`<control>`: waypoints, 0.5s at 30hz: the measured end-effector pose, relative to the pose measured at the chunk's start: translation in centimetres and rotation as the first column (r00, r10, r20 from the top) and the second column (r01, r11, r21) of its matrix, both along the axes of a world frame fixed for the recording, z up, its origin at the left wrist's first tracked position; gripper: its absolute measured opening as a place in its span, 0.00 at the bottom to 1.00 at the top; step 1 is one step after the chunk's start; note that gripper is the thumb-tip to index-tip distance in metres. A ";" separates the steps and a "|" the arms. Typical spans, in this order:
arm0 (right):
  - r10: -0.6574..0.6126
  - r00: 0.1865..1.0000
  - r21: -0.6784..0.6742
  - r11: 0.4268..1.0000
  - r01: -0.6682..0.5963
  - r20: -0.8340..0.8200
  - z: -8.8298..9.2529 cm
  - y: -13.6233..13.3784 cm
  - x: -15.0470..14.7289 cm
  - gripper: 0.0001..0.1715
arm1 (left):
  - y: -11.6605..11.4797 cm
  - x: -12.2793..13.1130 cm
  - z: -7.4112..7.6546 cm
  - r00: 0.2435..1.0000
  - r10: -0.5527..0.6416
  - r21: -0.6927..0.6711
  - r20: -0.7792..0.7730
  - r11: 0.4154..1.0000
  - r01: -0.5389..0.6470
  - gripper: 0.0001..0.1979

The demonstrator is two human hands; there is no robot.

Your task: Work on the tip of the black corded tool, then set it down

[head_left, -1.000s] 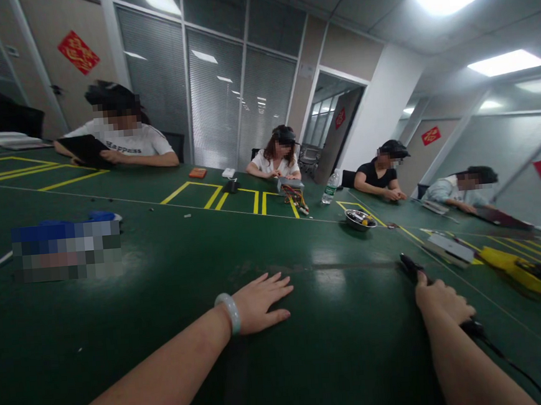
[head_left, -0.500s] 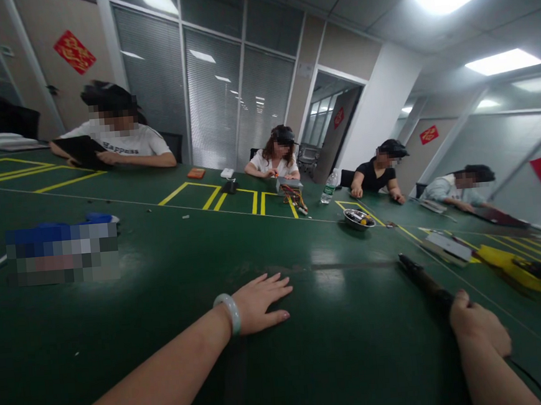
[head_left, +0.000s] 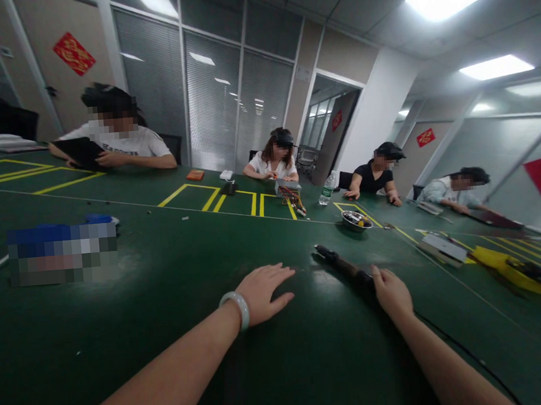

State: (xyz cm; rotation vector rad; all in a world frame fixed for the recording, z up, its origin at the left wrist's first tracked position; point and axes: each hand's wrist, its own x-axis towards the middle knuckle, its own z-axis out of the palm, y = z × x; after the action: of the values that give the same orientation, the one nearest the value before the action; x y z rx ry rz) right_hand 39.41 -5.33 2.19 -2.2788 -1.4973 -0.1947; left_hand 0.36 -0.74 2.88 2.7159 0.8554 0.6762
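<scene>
My left hand (head_left: pixel 264 292) lies flat on the green table (head_left: pixel 173 279), fingers stretched out, a pale bangle on its wrist. My right hand (head_left: pixel 390 291) is closed round the rear of a long black corded tool (head_left: pixel 338 263). The tool's tip points away from me toward the table's middle, and its thin cable (head_left: pixel 470 356) trails back along my right forearm.
A metal bowl (head_left: pixel 355 221) and a water bottle (head_left: pixel 327 188) stand beyond the tool. A yellow item (head_left: pixel 514 267) and a flat grey device (head_left: pixel 444 246) lie at right. Several people sit along the far side. A blurred blue patch (head_left: pixel 62 251) lies at left.
My right hand has swung left with the black tool, bringing it from the right side toward the table's middle. My left hand has stayed flat in place.
</scene>
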 end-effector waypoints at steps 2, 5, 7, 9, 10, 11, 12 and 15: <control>0.189 0.982 0.055 0.980 -0.189 0.005 -0.2 2.0 -5.9 0.32 | -0.1 0.1 0.3 1.000 0.008 0.056 0.008 0.998 -0.008 0.32; 0.416 0.909 0.092 0.906 -0.412 -0.030 -0.6 4.6 -14.8 0.29 | -0.2 0.0 0.4 1.000 0.028 0.147 -0.011 0.989 -0.026 0.39; 0.545 0.836 0.133 0.835 -0.533 -0.069 -0.7 5.7 -19.6 0.27 | -0.1 -0.2 0.3 0.998 0.054 0.198 -0.022 0.979 -0.049 0.43; 0.661 0.746 0.185 0.746 -0.640 -0.085 -0.4 6.1 -22.6 0.24 | 0.2 -0.6 0.0 0.995 0.101 0.226 -0.019 0.970 -0.094 0.45; 0.708 0.702 0.205 0.700 -0.684 -0.077 -0.1 5.9 -23.4 0.23 | 0.4 -0.8 -0.2 0.991 0.131 0.230 -0.011 0.965 -0.125 0.46; 0.743 0.667 0.215 0.662 -0.718 -0.060 0.1 5.5 -23.7 0.22 | 0.6 -1.0 -0.4 0.987 0.163 0.226 -0.002 0.961 -0.159 0.46; 0.759 0.649 0.217 0.641 -0.737 -0.037 0.3 4.9 -23.5 0.20 | 0.8 -1.1 -0.6 0.981 0.193 0.213 0.005 0.958 -0.190 0.46; 0.677 0.736 0.205 0.721 -0.662 0.000 0.3 2.2 -21.3 0.22 | 1.3 -1.4 -1.0 0.974 0.226 0.153 -0.008 0.963 -0.222 0.44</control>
State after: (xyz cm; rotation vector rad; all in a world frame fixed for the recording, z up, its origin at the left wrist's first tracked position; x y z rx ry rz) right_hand 18.11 -3.09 2.50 -1.4414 -2.0524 -0.0324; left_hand -1.09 0.60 1.92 2.7903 1.1768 0.7825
